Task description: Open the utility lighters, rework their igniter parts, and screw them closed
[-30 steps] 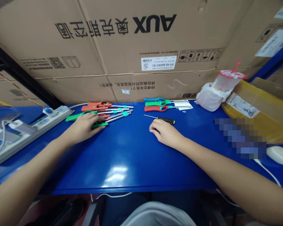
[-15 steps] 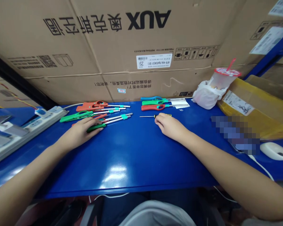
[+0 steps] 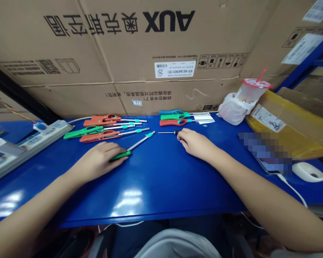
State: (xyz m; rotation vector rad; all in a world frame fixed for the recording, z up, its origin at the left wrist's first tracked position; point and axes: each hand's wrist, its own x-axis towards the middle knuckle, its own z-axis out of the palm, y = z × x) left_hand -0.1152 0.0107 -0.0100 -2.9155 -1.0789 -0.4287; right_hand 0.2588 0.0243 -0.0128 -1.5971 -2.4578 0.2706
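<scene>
Gripping a green lighter [image 3: 120,155] by its smooth plastic handle, the left hand [image 3: 101,159] curls its fingers round it, left of the glossy blue table's [image 3: 161,186] middle, nearer the far edge; its slim, straight metal barrel bears a turquoise band near the tip. The right hand [image 3: 195,144] closes over a screwdriver's [image 3: 166,133] mostly hidden handle, the thin, shiny shaft pointing toward the left edge.

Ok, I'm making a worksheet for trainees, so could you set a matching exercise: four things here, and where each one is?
1. Left hand
2. Cup
3. Right hand
4. Power strip

A. At the screwdriver's handle
B. Along the table's left side
C. On a green lighter
D. Partly inside a white bag

Pairs: 1-C, 2-D, 3-A, 4-B
</scene>
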